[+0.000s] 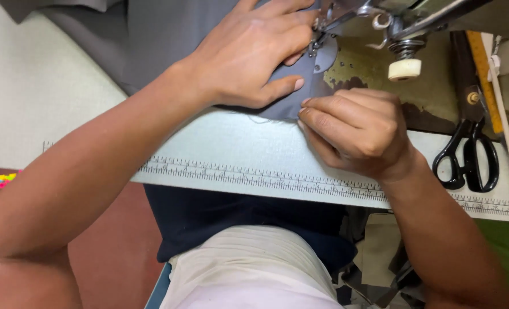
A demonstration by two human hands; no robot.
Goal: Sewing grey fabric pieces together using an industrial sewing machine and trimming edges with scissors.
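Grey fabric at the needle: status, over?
Left hand flat on grey fabric. Right hand pinching its near edge. Scissors lie off right, nothing blocking.

Soft, even daylight is falling across the pale table [220, 143], keeping the scene bright without harsh glare. The left hand [249, 54] and right hand [357, 129] are casting only faint shadows on the grey fabric [151, 40]. The near forearms and lap are blurring slightly, and the table's edge is bowing toward the frame's edges.
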